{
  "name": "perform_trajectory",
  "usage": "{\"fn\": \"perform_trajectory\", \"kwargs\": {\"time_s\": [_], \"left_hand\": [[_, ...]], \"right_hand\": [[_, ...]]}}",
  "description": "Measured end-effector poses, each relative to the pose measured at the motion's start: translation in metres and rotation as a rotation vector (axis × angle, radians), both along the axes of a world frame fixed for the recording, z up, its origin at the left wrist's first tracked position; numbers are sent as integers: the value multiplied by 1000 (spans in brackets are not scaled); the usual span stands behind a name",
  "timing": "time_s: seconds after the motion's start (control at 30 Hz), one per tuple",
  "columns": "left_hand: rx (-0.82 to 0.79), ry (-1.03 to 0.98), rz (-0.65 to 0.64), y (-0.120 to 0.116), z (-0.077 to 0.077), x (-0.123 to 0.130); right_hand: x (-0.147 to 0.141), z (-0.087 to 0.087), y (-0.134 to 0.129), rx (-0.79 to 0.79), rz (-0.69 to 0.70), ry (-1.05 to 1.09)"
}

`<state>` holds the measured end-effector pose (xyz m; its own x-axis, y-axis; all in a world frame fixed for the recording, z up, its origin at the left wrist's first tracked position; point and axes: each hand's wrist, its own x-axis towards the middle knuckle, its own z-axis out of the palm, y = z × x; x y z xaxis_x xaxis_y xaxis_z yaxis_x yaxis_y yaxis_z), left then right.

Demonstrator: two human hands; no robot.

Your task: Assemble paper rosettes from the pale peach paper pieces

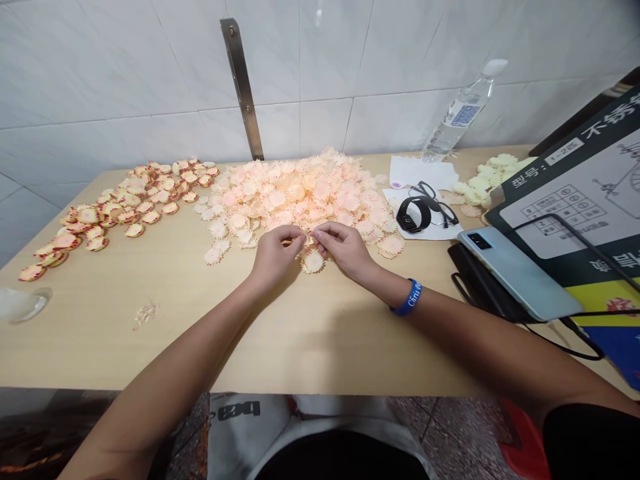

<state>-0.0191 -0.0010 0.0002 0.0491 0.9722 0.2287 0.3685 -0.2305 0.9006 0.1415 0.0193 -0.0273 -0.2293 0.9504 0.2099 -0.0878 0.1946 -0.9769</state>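
L hand & R hand pinched narrow, contents unclear, nr pale-pink pile; sideways slip may scatter loose pcs.

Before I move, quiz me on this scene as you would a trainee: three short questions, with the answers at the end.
1. True or false: the left hand and the right hand are at the near edge of the large pale pile.

2. Which stands near the wall, right of that pile?
A) a desk lamp
B) a clear bottle
C) a kettle

3. Fill in: the black wristband and a pair of ____ lie on white paper.

Key: 1 true; 2 B; 3 glasses.
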Motion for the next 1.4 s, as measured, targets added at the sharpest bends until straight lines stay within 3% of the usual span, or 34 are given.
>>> {"fn": "perform_trajectory", "kwargs": {"time_s": [0.43, 0.6, 0.9, 1.17, 1.4], "left_hand": [[-260, -232, -40, 4, 7, -5], [-267, -255, -99, 8, 4, -10], [-277, -313, -51, 10, -1, -10], [76, 54, 15, 2, 1, -4], [-136, -179, 72, 7, 8, -10]], "right_hand": [[-1, 2, -6, 119, -21, -165], [0, 1, -2, 30, 19, -101], [2, 4, 3, -158, 76, 88], [1, 2, 1, -57, 35, -103], [0, 7, 1, -88, -34, -66]]}}
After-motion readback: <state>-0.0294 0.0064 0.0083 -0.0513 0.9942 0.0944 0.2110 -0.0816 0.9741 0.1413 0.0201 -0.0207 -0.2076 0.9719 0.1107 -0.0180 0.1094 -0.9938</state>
